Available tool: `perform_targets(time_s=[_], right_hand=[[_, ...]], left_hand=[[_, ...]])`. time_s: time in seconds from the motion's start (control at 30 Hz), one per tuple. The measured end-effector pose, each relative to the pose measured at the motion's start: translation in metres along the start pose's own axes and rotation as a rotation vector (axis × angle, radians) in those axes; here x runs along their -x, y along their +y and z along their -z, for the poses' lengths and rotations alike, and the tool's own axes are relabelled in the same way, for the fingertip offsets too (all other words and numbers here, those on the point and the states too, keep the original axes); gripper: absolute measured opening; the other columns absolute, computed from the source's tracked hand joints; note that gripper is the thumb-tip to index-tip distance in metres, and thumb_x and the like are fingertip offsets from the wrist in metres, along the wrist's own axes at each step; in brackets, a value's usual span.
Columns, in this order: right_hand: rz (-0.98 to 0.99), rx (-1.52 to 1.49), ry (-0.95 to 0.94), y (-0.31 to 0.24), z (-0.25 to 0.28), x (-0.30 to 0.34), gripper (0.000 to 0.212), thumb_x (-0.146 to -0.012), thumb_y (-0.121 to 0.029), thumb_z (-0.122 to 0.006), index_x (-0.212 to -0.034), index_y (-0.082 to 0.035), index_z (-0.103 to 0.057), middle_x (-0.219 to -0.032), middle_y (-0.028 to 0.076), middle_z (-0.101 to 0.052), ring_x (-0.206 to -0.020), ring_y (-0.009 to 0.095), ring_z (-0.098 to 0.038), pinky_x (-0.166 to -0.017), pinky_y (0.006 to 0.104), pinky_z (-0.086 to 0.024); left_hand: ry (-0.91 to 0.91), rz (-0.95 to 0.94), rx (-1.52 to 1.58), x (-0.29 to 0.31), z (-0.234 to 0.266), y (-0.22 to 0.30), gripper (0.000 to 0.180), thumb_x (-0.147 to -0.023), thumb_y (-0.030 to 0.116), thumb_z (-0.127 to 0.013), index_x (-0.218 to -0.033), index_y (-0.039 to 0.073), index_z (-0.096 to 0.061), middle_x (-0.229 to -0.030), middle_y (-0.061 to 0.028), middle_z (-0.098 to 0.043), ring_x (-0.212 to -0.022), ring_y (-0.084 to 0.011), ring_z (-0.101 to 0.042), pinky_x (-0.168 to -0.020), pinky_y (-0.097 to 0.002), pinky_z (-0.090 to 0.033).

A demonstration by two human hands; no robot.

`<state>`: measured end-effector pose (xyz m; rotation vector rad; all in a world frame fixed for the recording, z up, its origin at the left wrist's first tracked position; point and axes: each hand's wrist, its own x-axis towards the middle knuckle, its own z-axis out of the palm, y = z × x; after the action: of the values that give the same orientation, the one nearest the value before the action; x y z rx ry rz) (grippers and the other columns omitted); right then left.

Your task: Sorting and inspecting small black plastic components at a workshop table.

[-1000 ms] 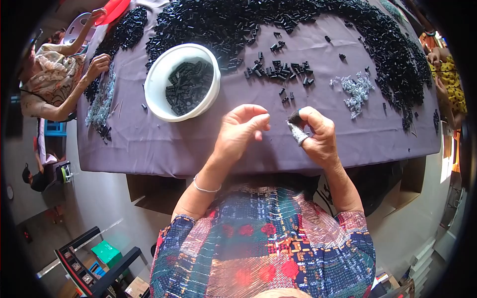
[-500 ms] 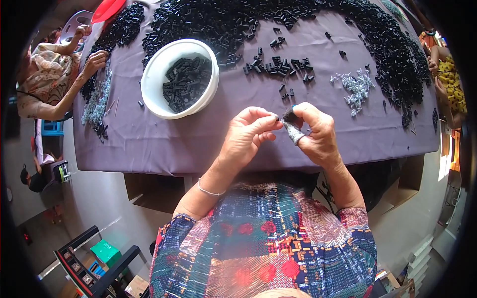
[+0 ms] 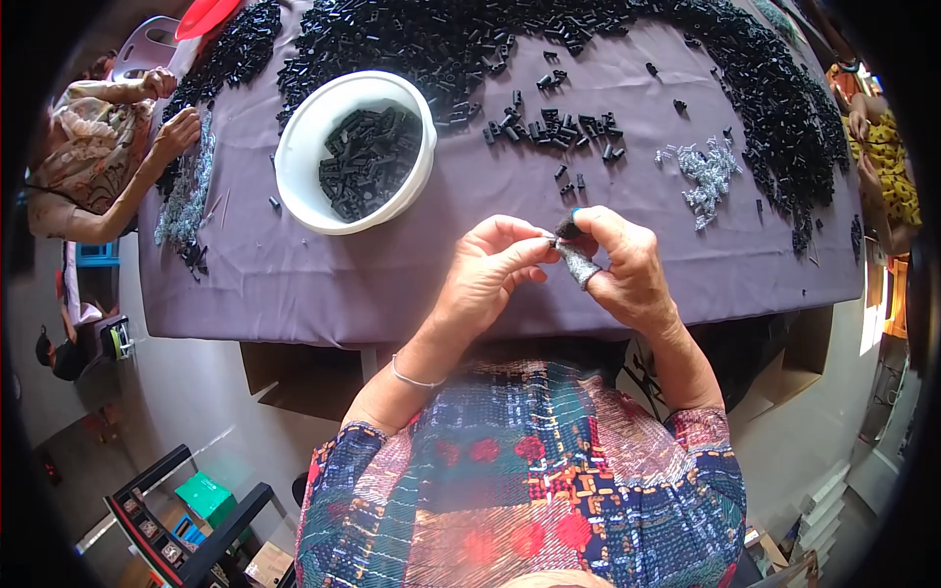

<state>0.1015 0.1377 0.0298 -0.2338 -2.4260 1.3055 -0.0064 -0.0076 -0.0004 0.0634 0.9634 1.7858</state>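
Note:
Just above the table's near edge, my left hand [image 3: 490,274] pinches a small dark piece [image 3: 552,241] between thumb and forefinger. My right hand [image 3: 632,272] closes on the same piece from the other side, its fingertips meeting those of the left. A grey wrap [image 3: 579,267] and a black cover sit on fingers of the right hand. The piece is mostly hidden by fingertips, so its exact kind does not show. Beyond my hands lie loose short black plastic tubes [image 3: 559,129]. Small clear pieces [image 3: 708,178] form a pile to their right.
A white bucket [image 3: 294,191] holding black tubes [image 3: 368,162] stands left of centre on the purple tablecloth [image 3: 250,284]. Large heaps of black tubes [image 3: 392,44] spread across the far side. One person's hand [image 3: 179,132] is at the left edge; another person [image 3: 877,147] sits at right.
My fingertips have come closer together around the small dark piece. The person's hand at the left has shifted slightly lower and outward.

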Motion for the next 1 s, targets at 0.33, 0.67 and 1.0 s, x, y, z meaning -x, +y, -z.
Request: perform_targets(time_s=[0.33,0.67,1.0], right_hand=[[0.068,0.137,0.066,-0.009,0.003,-0.003,0.036,-0.065,0.001,-0.069,-0.099,0.001,-0.059,-0.093,0.017,-0.058,-0.082,0.034,-0.061,-0.07,0.0373,-0.051],[0.103,0.053,-0.041,0.001,0.007,0.01,0.025,-0.066,-0.006,-0.073,-0.088,-0.003,-0.06,-0.081,0.01,-0.059,-0.073,0.027,-0.058,-0.063,0.0353,-0.048],[-0.058,0.406,0.237,0.04,0.011,-0.017,0.02,-0.069,-0.007,-0.07,-0.085,-0.004,-0.057,-0.076,0.009,-0.055,-0.072,0.028,-0.055,-0.064,0.0387,-0.042]], left_hand=[[-0.012,0.069,0.15,-0.002,-0.002,0.002,0.011,-0.086,0.007,-0.064,-0.095,0.005,-0.059,-0.091,-0.0061,-0.065,-0.085,-0.0156,-0.065,-0.067,-0.0246,-0.052],[-0.161,0.2,-0.06,0.007,0.002,0.005,0.019,-0.088,0.011,-0.062,-0.103,-0.002,-0.061,-0.094,-0.009,-0.064,-0.079,-0.0131,-0.062,-0.065,-0.0227,-0.05],[-0.134,0.203,0.01,-0.002,0.012,0.01,0.014,-0.089,0.012,-0.061,-0.097,0.001,-0.061,-0.091,-0.0101,-0.064,-0.078,-0.0148,-0.062,-0.064,-0.0238,-0.051]])
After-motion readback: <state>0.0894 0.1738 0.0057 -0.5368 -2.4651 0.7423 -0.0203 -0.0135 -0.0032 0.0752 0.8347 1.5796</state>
